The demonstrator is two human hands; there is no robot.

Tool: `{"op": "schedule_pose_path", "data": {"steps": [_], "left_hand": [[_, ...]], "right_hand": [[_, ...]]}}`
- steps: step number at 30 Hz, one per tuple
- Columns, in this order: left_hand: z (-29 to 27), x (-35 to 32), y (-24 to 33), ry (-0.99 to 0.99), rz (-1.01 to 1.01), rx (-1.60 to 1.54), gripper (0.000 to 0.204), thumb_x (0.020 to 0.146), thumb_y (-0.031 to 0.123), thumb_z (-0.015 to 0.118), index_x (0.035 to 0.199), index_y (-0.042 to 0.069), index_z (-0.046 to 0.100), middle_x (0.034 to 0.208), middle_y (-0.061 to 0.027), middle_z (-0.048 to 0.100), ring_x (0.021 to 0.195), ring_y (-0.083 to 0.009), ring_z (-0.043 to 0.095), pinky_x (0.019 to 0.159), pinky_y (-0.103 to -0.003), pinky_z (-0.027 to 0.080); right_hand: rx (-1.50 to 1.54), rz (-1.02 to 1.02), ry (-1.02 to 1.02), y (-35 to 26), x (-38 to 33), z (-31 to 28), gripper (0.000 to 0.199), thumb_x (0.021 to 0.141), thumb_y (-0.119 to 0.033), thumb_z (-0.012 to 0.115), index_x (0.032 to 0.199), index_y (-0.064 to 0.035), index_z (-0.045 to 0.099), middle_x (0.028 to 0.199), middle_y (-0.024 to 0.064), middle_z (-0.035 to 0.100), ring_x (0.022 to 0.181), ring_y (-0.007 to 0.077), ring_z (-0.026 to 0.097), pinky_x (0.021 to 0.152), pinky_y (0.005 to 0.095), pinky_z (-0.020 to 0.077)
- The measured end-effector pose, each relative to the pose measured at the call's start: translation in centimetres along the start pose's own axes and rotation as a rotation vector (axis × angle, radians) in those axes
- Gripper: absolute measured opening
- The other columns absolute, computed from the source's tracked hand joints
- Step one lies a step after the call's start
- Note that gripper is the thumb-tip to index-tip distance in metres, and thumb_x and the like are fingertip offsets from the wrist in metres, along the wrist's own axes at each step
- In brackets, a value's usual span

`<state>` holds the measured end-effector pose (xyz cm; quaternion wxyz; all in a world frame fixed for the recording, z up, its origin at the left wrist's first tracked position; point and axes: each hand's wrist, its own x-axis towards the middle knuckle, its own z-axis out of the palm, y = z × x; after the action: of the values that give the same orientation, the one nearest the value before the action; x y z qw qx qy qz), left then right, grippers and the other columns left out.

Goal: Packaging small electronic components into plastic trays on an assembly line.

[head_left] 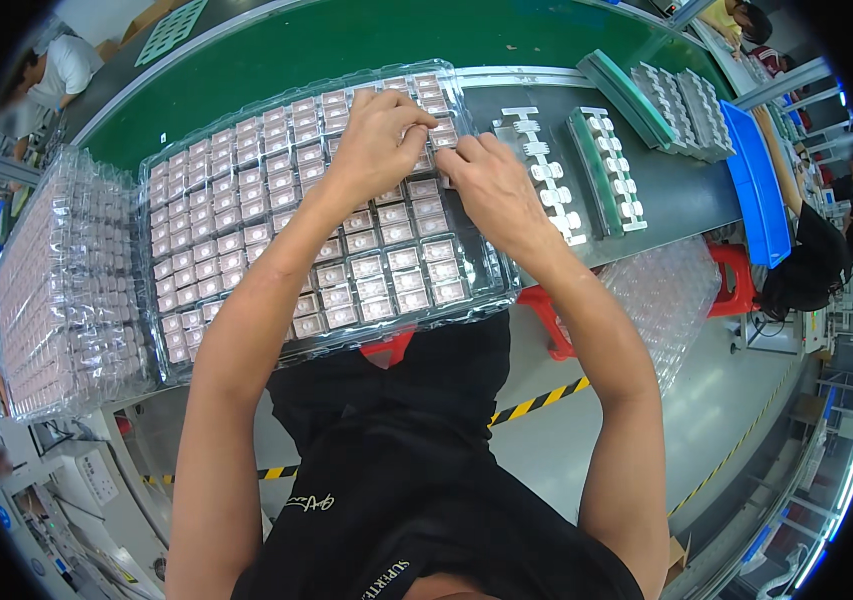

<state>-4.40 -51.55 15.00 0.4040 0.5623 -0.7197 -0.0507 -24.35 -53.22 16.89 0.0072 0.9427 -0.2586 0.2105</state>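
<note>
Hands meet over the far right corner of a clear plastic blister tray [246, 150] that lies on the bench [666, 190] directly before the person. The left hand [378, 135] is curled, fingertips pressed down on the small pinkish-grey rectangular parts [386, 262] in the tray's upper rows; the right hand [491, 185] is likewise curled, thumb and forefinger pinched at a part just beside the left fingertips. Whether either hand has actually lifted a part cannot be told. The tray's pockets are filled in regular rows across nearly its whole area. To the left, touching the tray's edge, stands a stack of similar filled trays [66, 290]. To the right, on the dark bench, lie white strip carriers [546, 175] and a green-framed holder [601, 165], with further green and grey fixtures [676, 100] and a blue bin [756, 190] beyond. An empty clear tray [666, 300] hangs off the bench edge near a red stool [736, 280]. A green conveyor belt [346, 45] runs behind the tray.
</note>
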Motion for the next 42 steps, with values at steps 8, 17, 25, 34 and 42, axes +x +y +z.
{"op": "schedule_pose_path", "data": {"steps": [8, 17, 25, 34, 42], "left_hand": [[0.8, -0.3, 1.1, -0.044, -0.002, 0.005, 0.017, 0.090, 0.012, 0.060, 0.096, 0.007, 0.076, 0.096, -0.0083, 0.067, 0.099, -0.0288, 0.052, 0.092, -0.040, 0.042], [5.2, 1.6, 5.9, -0.137, 0.141, -0.004, 0.018, 0.083, 0.024, 0.070, 0.093, 0.011, 0.077, 0.092, -0.0084, 0.069, 0.094, -0.0302, 0.056, 0.086, -0.042, 0.044], [8.4, 2.9, 8.1, -0.209, 0.093, 0.018, 0.017, 0.081, 0.025, 0.070, 0.091, 0.013, 0.077, 0.089, -0.0071, 0.072, 0.094, -0.0302, 0.059, 0.082, -0.043, 0.044], [1.8, -0.5, 5.7, -0.157, 0.194, -0.051, 0.012, 0.085, 0.019, 0.071, 0.091, 0.011, 0.076, 0.089, -0.0065, 0.067, 0.091, -0.0280, 0.056, 0.084, -0.040, 0.043], [1.6, -3.6, 5.1, -0.272, 0.133, -0.023, 0.011, 0.078, 0.013, 0.074, 0.088, 0.007, 0.076, 0.095, -0.0055, 0.065, 0.099, -0.0272, 0.053, 0.091, -0.040, 0.045]], "right_hand": [[0.071, 0.080, 0.098, 1.1, -0.7, 0.1, 0.017, 0.082, -0.003, 0.060, 0.096, -0.0067, 0.070, 0.088, 0.0121, 0.064, 0.090, 0.0320, 0.061, 0.081, 0.0432, 0.0502], [0.406, 0.720, -0.032, 9.1, -4.9, -5.3, 0.031, 0.090, -0.028, 0.068, 0.100, 0.0002, 0.072, 0.079, 0.0136, 0.071, 0.072, 0.0249, 0.069, 0.067, 0.0364, 0.0521], [0.751, 0.804, -0.125, 10.4, -6.1, -3.7, 0.033, 0.087, -0.025, 0.071, 0.107, 0.0013, 0.069, 0.072, 0.0044, 0.065, 0.066, 0.0093, 0.057, 0.060, 0.0273, 0.0460], [0.526, 0.582, 0.250, 6.5, -5.3, -5.9, 0.027, 0.096, -0.011, 0.057, 0.119, -0.0025, 0.069, 0.089, 0.0136, 0.064, 0.075, 0.0212, 0.062, 0.069, 0.0318, 0.0493], [0.545, 0.378, 0.060, 0.6, -3.9, -4.9, 0.016, 0.090, -0.004, 0.061, 0.105, -0.0005, 0.058, 0.091, 0.0165, 0.067, 0.084, 0.0381, 0.066, 0.074, 0.0432, 0.0522]]}}
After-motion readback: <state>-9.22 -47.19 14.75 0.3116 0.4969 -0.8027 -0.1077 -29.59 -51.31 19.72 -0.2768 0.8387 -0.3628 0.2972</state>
